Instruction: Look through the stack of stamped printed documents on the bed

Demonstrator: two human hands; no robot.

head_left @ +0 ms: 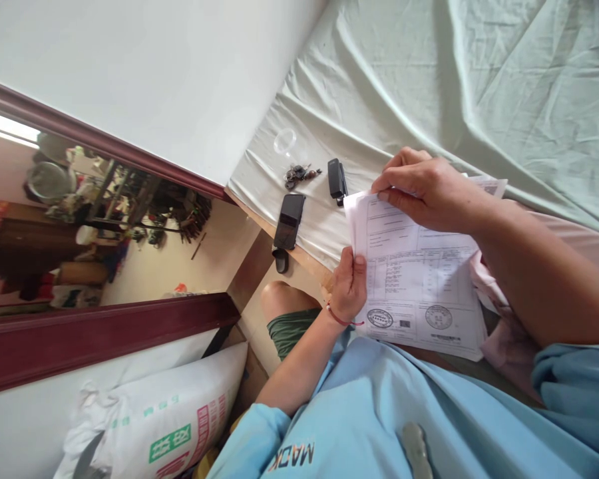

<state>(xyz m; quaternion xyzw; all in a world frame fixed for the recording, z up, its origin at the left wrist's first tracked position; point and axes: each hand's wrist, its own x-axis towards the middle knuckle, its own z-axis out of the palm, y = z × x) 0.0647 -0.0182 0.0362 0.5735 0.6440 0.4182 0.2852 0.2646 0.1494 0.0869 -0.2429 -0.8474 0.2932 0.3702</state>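
A stack of printed papers point(409, 266), the top sheet bearing a table and two round stamps, lies over my lap at the table edge. My left hand point(349, 283), with a red string round its wrist, grips the papers' left edge, thumb on top. At their upper left corner, my right hand point(412, 183) pinches the sheets between thumb and fingers. Just beyond that corner sits a black stapler point(336, 179), touched by neither hand.
On the pale green cloth point(379, 86) are a black phone point(289, 221) near the edge, a bunch of keys point(299, 175) and a clear round container point(285, 141). A white printed sack point(174, 426) stands at lower left, below a doorway with a dark red frame point(130, 332).
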